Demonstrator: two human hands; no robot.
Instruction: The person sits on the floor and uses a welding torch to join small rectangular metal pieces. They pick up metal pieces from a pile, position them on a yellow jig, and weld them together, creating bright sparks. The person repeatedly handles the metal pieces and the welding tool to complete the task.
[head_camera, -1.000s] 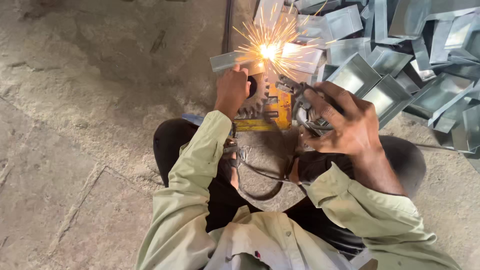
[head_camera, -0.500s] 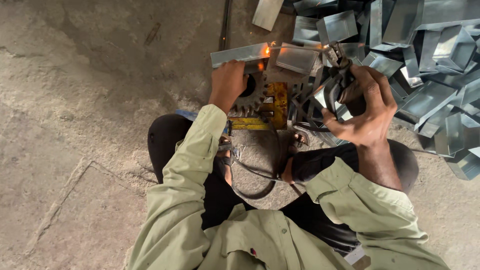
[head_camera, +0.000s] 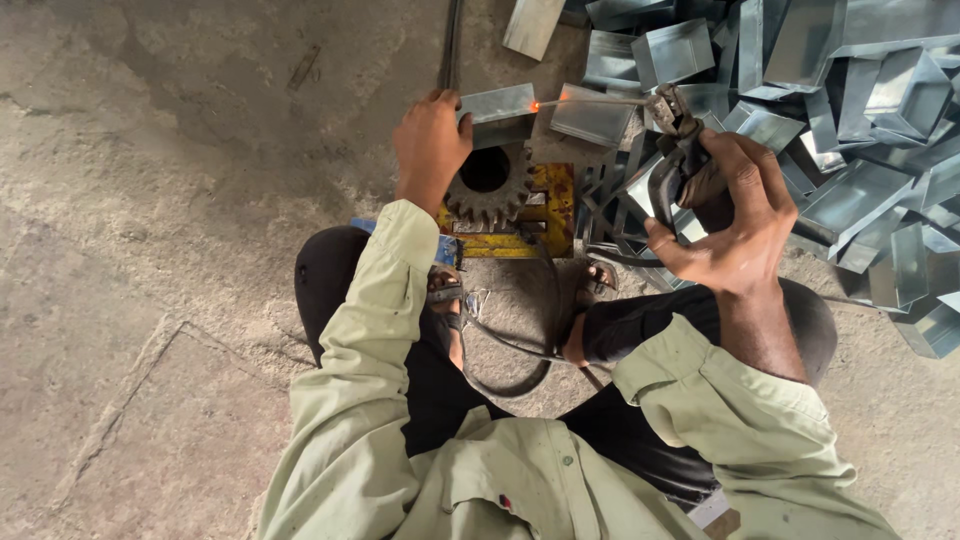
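Head view: small folded metal piece (head_camera: 497, 112) at upper centre, resting over a toothed gear (head_camera: 490, 185) on a yellow block (head_camera: 548, 205). Left hand (head_camera: 430, 145) just left of it, grip closed on its left end. Right hand (head_camera: 735, 215) at right of centre, grip wrapped tight around the electrode holder (head_camera: 680, 150); thin rod (head_camera: 590, 100) reaching left, glowing tip just beside the piece. Pile of metal channels (head_camera: 850, 110) at upper right, on the concrete floor (head_camera: 150, 250).

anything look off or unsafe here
The welding rod tip glows orange beside the metal piece that the bare left hand steadies. The right hand, also bare, grips the rod holder. Bent metal pieces lie heaped at the right.
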